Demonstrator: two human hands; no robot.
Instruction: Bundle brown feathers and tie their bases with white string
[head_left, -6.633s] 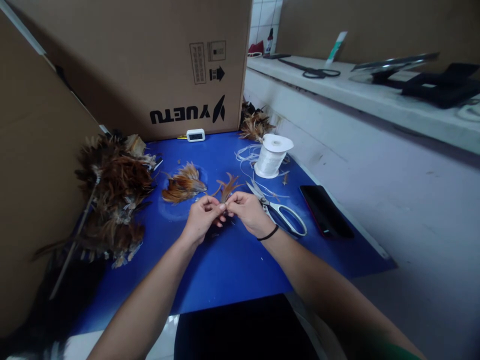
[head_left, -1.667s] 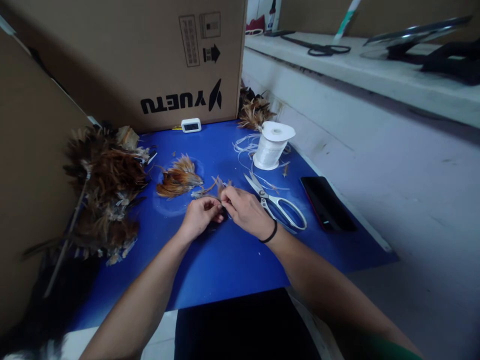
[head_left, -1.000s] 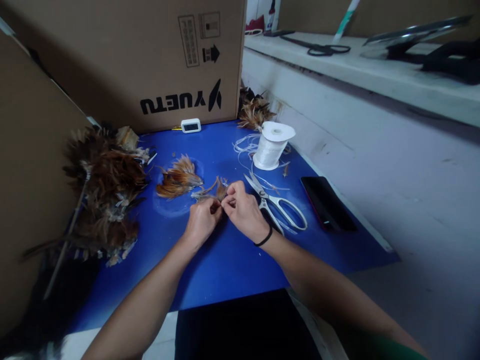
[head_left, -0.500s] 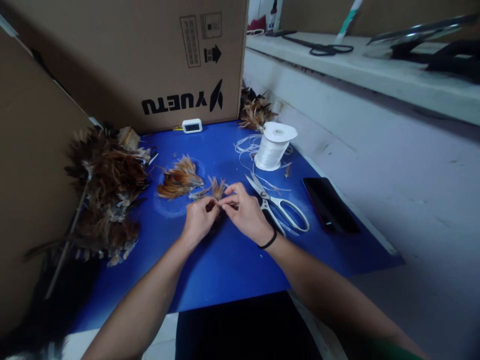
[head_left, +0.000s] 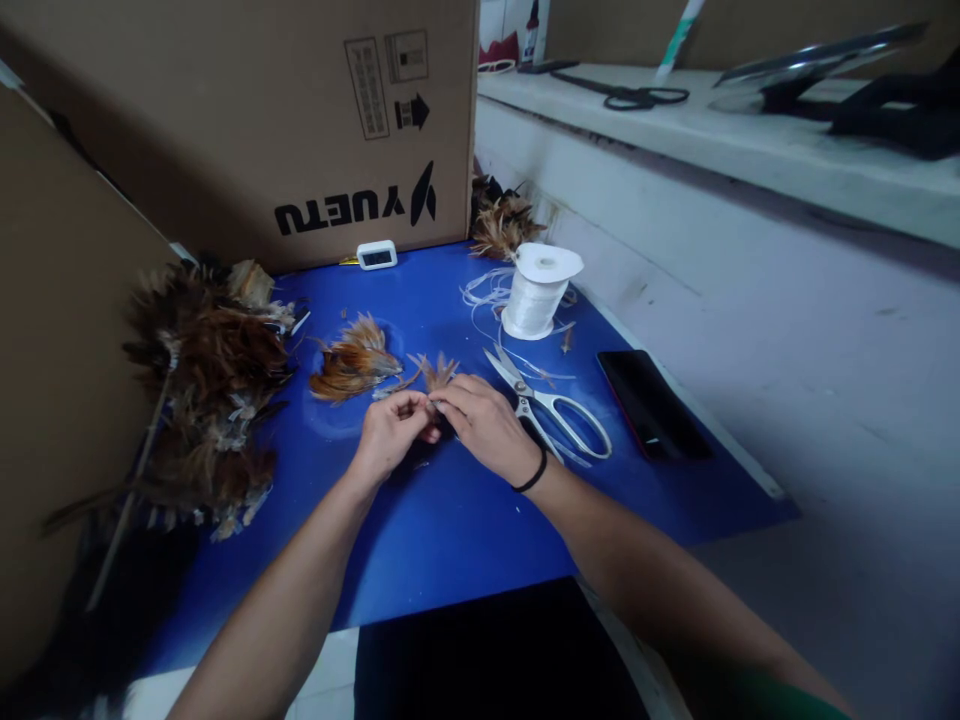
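My left hand (head_left: 390, 435) and my right hand (head_left: 484, 428) meet over the blue mat (head_left: 450, 520), fingertips pinched together on a small bunch of brown feathers (head_left: 437, 371) that fans out just beyond them. The right wrist wears a black band. A flat fan of orange-brown feathers (head_left: 351, 362) lies on the mat just left of my hands. White-handled scissors (head_left: 551, 410) lie right beside my right hand. A spool of white thread (head_left: 534, 291) stands behind the scissors, with loose thread trailing around it.
A big heap of dark brown feathers (head_left: 206, 380) fills the left side. A cardboard box (head_left: 285, 120) stands at the back, a small white timer (head_left: 376, 256) at its foot. A black phone (head_left: 651, 404) lies right of the scissors. More feathers (head_left: 501, 222) sit in the back corner.
Both hands have stayed pinched on the small feather bunch, shifting only slightly over the mat. The view has drifted a little to the right.
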